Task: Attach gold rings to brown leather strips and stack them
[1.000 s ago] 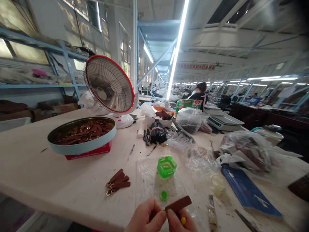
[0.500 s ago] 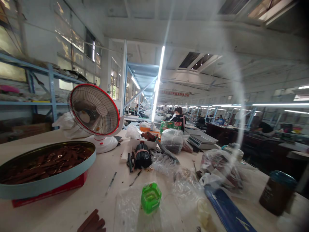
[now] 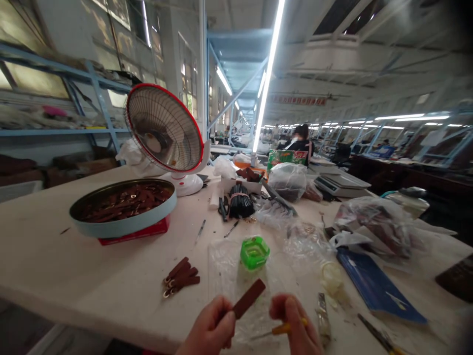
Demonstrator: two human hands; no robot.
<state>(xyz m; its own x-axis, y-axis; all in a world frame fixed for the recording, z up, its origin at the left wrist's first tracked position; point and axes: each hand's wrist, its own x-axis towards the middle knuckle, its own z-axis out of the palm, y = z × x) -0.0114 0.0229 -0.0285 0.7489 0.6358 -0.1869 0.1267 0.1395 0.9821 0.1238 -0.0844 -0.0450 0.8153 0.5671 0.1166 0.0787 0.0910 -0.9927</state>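
At the bottom edge my left hand (image 3: 209,330) is closed in a pinch on a brown leather strip (image 3: 248,299) that sticks up to the right. My right hand (image 3: 295,328) is closed round a thin tool with a yellow handle (image 3: 279,330), its metal tip pointing left toward the strip. Both hands hover over a clear plastic sheet (image 3: 227,268). A green plastic container (image 3: 254,252) stands just beyond them. To the left on the table lies a small pile of finished brown strips with metal rings (image 3: 181,278).
A round blue tin of brown strips (image 3: 123,209) sits on a red box at left, a red-rimmed fan (image 3: 164,130) behind it. Black bundle (image 3: 241,202), plastic bags (image 3: 377,229), blue book (image 3: 375,286), scale (image 3: 342,185) crowd the right. A person sits far back.
The camera tipped up so the hands left view, then came back down. The strip now stands more upright in my left hand, and my right hand has drawn apart from it with the tool.
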